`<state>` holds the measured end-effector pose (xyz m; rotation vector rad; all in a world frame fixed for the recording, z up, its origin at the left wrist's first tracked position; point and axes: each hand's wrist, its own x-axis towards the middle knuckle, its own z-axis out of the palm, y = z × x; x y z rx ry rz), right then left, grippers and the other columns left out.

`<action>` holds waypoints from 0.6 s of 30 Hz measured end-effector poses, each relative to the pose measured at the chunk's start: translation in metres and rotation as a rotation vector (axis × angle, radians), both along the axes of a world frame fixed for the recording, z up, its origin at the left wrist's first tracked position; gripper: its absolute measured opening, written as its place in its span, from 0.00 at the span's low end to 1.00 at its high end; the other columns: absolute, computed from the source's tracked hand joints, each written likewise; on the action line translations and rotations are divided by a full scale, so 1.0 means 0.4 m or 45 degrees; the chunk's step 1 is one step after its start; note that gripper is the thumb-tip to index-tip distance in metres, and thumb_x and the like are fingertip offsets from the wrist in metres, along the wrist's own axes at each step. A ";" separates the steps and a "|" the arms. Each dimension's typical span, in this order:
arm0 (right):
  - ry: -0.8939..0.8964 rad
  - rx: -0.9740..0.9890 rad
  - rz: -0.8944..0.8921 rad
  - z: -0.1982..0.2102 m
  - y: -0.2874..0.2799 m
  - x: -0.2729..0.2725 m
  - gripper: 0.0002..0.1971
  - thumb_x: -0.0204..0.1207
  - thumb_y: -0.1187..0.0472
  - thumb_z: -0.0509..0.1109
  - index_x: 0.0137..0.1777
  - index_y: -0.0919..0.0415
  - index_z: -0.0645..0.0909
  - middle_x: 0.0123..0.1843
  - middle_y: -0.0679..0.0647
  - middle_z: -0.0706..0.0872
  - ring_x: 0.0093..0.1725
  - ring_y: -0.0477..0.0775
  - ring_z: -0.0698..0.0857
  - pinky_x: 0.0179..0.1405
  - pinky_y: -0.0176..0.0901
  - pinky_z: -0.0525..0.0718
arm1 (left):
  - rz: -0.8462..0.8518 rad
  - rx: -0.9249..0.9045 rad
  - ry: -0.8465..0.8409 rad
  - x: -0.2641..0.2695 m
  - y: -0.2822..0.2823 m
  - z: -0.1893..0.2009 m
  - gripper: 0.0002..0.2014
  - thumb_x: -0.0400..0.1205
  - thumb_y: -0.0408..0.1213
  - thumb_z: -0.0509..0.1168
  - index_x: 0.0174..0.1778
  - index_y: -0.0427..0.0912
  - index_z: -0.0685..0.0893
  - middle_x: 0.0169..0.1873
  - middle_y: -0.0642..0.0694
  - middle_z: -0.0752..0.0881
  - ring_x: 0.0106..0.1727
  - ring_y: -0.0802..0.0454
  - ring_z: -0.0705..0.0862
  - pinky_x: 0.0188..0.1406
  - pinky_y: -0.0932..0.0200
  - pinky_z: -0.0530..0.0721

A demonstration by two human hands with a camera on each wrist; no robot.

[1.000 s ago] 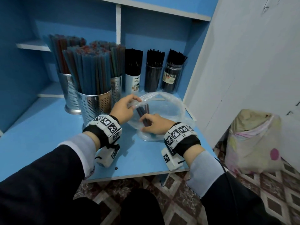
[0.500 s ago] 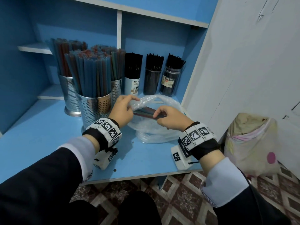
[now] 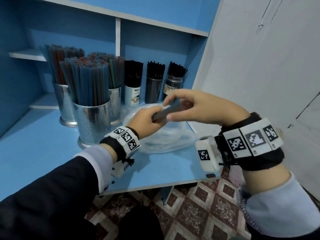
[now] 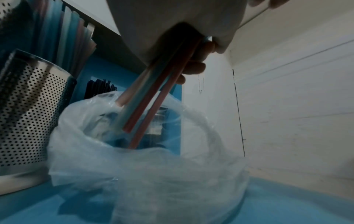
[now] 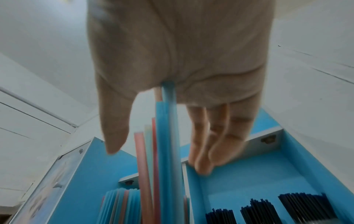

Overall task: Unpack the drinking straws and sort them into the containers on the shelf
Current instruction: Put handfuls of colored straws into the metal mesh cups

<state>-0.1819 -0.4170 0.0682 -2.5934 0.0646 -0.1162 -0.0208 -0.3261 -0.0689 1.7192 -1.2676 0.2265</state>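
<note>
A small bundle of blue, pink and red straws (image 3: 170, 110) slants up to the right above the crumpled clear plastic bag (image 3: 164, 137). My left hand (image 3: 147, 119) grips the bundle's lower part; its staggered lower ends (image 4: 134, 115) point down into the bag (image 4: 149, 174). My right hand (image 3: 188, 108) cups the upper ends, thumb and fingers fairly straight on either side, and the longest straw (image 5: 168, 121) butts against the palm. Three perforated metal cups (image 3: 92, 123) of coloured straws stand to the left. Three containers of black straws (image 3: 154, 87) stand behind.
The blue shelf top (image 3: 34, 144) has bare room at the left and front. A white wall (image 3: 259, 66) closes the right side. A small side shelf (image 3: 26, 55) and an upper board (image 3: 155, 23) lie above. Tiled floor (image 3: 199, 205) shows below the front edge.
The straws have come up out of the bag and tilted up to the right. My right hand rose and moved right, going from a pinch on the bundle to straighter fingers round its end.
</note>
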 end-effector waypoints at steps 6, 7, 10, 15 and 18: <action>-0.874 0.280 -0.034 -0.005 0.050 0.035 0.16 0.74 0.59 0.78 0.59 0.60 0.79 0.56 0.52 0.83 0.56 0.50 0.85 0.61 0.42 0.83 | -0.008 -0.146 0.502 -0.035 0.024 0.010 0.20 0.81 0.45 0.71 0.29 0.49 0.70 0.20 0.60 0.68 0.23 0.60 0.66 0.24 0.64 0.67; -0.959 0.330 -0.014 -0.016 0.066 0.051 0.14 0.75 0.63 0.76 0.59 0.63 0.78 0.57 0.53 0.83 0.58 0.52 0.84 0.62 0.43 0.83 | -0.034 -0.134 0.580 -0.036 0.036 0.009 0.18 0.81 0.45 0.72 0.30 0.46 0.72 0.21 0.58 0.70 0.24 0.57 0.70 0.26 0.62 0.72; -0.975 0.317 -0.007 -0.056 0.105 0.099 0.14 0.79 0.65 0.71 0.63 0.60 0.79 0.61 0.50 0.81 0.60 0.48 0.83 0.64 0.34 0.79 | -0.122 -0.012 0.696 -0.027 0.084 -0.008 0.14 0.80 0.40 0.74 0.35 0.38 0.77 0.20 0.50 0.77 0.22 0.52 0.79 0.27 0.60 0.80; -0.640 0.062 -0.047 -0.116 0.144 0.167 0.15 0.81 0.59 0.70 0.66 0.58 0.83 0.69 0.51 0.83 0.68 0.42 0.78 0.71 0.31 0.70 | -0.180 0.259 0.765 0.004 0.156 -0.057 0.11 0.79 0.36 0.74 0.41 0.32 0.82 0.29 0.42 0.87 0.33 0.51 0.88 0.39 0.62 0.87; -0.662 0.169 -0.035 -0.125 0.159 0.181 0.21 0.77 0.53 0.75 0.70 0.54 0.80 0.73 0.47 0.80 0.72 0.42 0.76 0.73 0.37 0.72 | -0.128 0.322 0.711 0.020 0.182 -0.065 0.14 0.81 0.43 0.73 0.38 0.34 0.85 0.31 0.43 0.90 0.35 0.53 0.89 0.47 0.59 0.87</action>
